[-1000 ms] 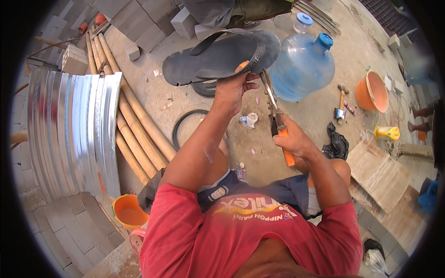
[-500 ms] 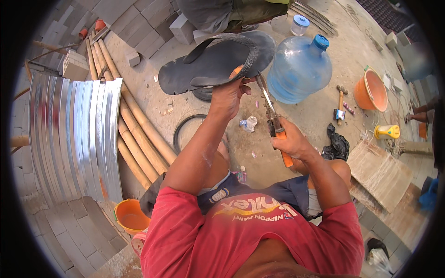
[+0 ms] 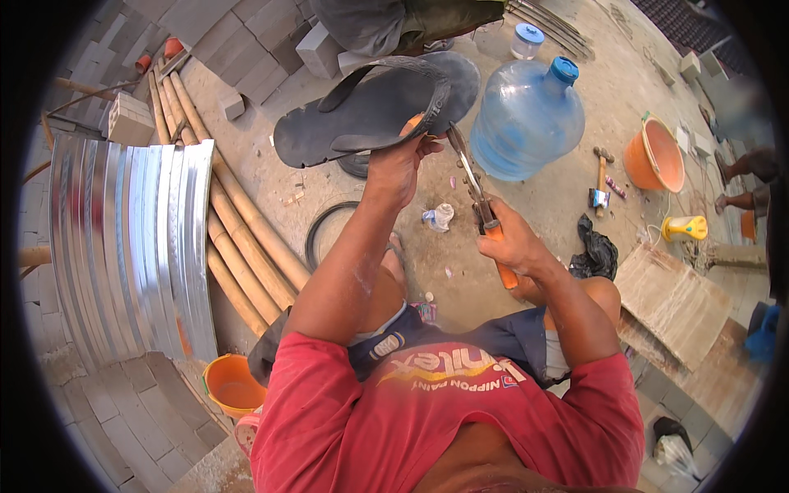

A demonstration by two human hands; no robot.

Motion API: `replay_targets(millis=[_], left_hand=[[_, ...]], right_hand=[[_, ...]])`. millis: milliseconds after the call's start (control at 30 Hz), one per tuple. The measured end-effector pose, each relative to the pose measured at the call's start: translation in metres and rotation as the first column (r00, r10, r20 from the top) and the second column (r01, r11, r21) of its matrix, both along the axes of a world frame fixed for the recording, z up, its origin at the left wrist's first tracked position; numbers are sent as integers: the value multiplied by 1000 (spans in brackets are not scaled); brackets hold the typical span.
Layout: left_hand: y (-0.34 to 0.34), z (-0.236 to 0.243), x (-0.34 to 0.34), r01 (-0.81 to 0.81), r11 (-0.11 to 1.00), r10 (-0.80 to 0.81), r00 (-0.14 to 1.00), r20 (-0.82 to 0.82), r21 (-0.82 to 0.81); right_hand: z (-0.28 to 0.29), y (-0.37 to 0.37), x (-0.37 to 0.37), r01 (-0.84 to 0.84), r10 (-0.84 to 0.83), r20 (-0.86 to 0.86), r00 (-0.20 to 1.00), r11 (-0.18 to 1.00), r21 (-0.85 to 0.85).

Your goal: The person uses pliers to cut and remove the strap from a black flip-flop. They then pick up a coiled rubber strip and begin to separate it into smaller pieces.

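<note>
My left hand (image 3: 396, 170) grips a dark rubber flip-flop (image 3: 370, 107) from underneath, raised in front of me, with an orange bit showing at the fingers by the strap. My right hand (image 3: 508, 238) is closed round the orange handle of a long metal-jawed cutting tool (image 3: 470, 164), which looks like snips; its tip meets the flip-flop's underside edge near the toe end, though the exact contact is too small to tell. A large blue water jug (image 3: 526, 123) stands just beyond, and a loop of black hose (image 3: 316, 230) lies below on the concrete.
Bamboo poles (image 3: 246, 238) and corrugated metal sheets (image 3: 131, 246) lie at left, above an orange bucket (image 3: 234, 378). At right are another bucket (image 3: 653, 156), a hammer (image 3: 602, 185), a black plastic bag (image 3: 596, 255) and a board (image 3: 670, 296). Other people's legs (image 3: 744, 189) show at far right.
My hands, the flip-flop and the tool have shifted slightly leftward together; both hands keep their hold. The other person's legs at the far right show more now.
</note>
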State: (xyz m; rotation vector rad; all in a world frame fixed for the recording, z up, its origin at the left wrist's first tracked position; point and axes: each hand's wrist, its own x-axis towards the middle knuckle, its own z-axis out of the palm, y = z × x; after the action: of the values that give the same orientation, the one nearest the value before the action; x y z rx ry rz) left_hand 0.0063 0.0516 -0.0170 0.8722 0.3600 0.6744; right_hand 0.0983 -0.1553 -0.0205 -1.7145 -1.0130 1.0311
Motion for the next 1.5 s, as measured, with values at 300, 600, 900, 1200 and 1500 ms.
replay_targets(millis=[300, 600, 900, 1200, 1500], left_hand=[[1, 5, 0, -19, 999, 19, 1000, 17, 38], [2, 0, 1, -48, 999, 48, 998, 41, 12], [18, 20, -16, -20, 995, 19, 1000, -3, -96], [24, 23, -28, 84, 993, -92, 989, -114, -78], [22, 24, -25, 125, 991, -132, 975, -180, -50]], right_hand=[[0, 2, -3, 15, -12, 121, 993, 999, -29], [-8, 2, -6, 84, -99, 193, 976, 993, 83], [-1, -5, 3, -92, 99, 96, 990, 992, -81], [8, -11, 2, -93, 93, -15, 996, 995, -33], [1, -12, 7, -109, 109, 6, 994, 993, -53]])
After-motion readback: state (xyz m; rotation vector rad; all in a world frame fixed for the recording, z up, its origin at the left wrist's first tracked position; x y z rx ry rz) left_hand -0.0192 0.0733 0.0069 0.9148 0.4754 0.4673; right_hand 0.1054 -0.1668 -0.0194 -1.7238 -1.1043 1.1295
